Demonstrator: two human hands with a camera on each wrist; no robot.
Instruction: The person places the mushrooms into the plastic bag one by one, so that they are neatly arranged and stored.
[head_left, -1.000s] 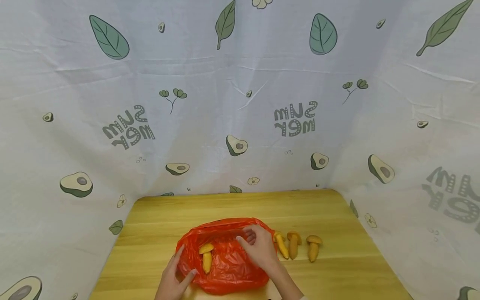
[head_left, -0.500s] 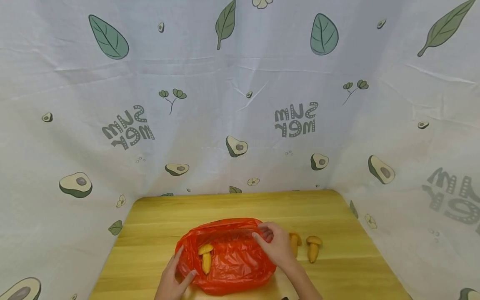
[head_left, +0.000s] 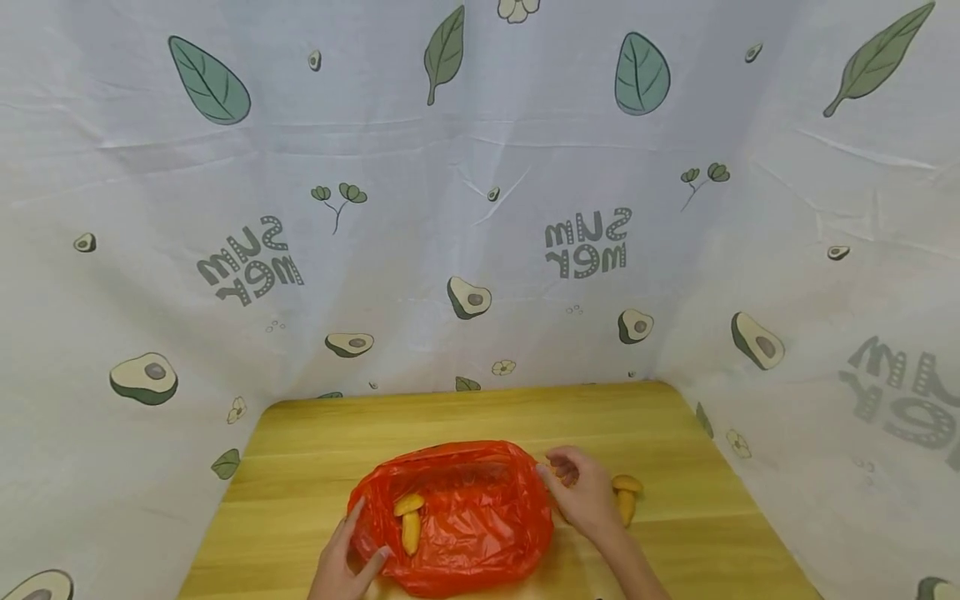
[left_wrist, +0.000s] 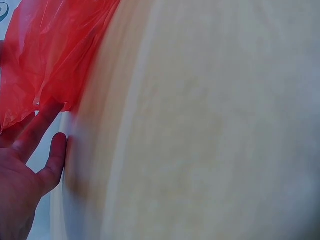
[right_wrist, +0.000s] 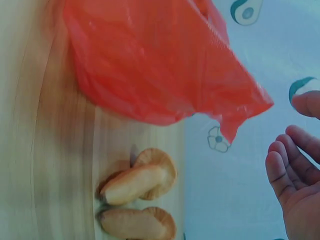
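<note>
A red plastic bag (head_left: 472, 537) lies opened out on the table, and a yellow mushroom (head_left: 410, 531) rests inside its left part. My left hand (head_left: 337, 562) touches the bag's left side with fingers and thumb spread; the left wrist view shows straight fingertips against the red plastic (left_wrist: 60, 50). Just right of the bag, my right hand (head_left: 588, 497) is raised with loosely bent fingers and holds nothing. It mostly hides the mushrooms beneath it in the head view. The right wrist view shows two of them, one mushroom (right_wrist: 135, 182) beside another mushroom (right_wrist: 135, 224). Rightmost lies one more mushroom (head_left: 627, 498).
The wooden table (head_left: 315, 433) extends behind and to both sides of the bag. A pale cloth (head_left: 405, 250) printed with leaves and avocados hangs around the back and sides.
My right hand has moved rightward, from over the bag's right part to above the mushrooms beside it. My left hand has stayed at the bag's left side.
</note>
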